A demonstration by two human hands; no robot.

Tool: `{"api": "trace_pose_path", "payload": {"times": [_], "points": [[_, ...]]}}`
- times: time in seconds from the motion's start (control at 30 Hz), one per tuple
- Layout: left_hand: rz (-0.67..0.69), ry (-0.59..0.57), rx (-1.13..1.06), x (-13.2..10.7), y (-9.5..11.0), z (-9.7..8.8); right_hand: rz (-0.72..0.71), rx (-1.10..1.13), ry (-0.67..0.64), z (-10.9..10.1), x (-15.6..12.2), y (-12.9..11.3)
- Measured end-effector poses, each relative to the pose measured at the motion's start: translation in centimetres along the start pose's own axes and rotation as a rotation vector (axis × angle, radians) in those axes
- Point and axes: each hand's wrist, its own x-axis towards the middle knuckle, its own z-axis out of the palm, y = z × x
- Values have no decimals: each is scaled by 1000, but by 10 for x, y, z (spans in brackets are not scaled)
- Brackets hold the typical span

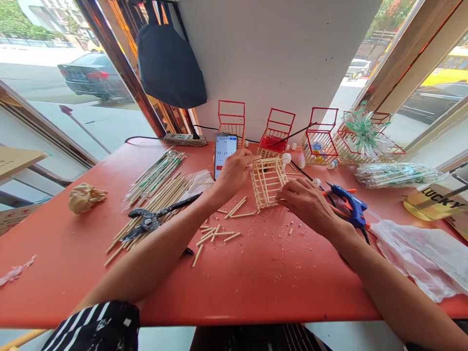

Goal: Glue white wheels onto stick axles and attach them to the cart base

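Note:
A small cart frame of pale wooden sticks (268,183) is tilted above the table between my hands, with white round wheels (286,158) at its corners. My left hand (236,169) is closed at its upper left corner, thumb and fingers pinched there. At the lower right edge, the bent fingers of my right hand (303,200) grip the frame; their tips are partly hidden. Short cut sticks (214,233) lie scattered on the table below. Close to my right forearm rests a blue glue gun (349,202). Black-handled cutters (149,220) lie across long wooden sticks (164,195) beside my left forearm.
Several red-trimmed stick carts (276,131) line the wall. A phone (224,151) stands behind my left hand. Plastic-wrapped sticks (157,175), crumpled paper (86,197), a power strip (185,140), a plastic bag (420,253) and a jug of yellow liquid (431,202) are around the red table (256,292).

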Motion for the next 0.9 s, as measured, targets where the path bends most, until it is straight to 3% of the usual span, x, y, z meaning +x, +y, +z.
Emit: {"api": "trace_pose_path", "payload": {"times": [0.9], "points": [[-2, 10, 6, 0, -3, 2, -28, 28, 22, 2, 1, 3]]}}
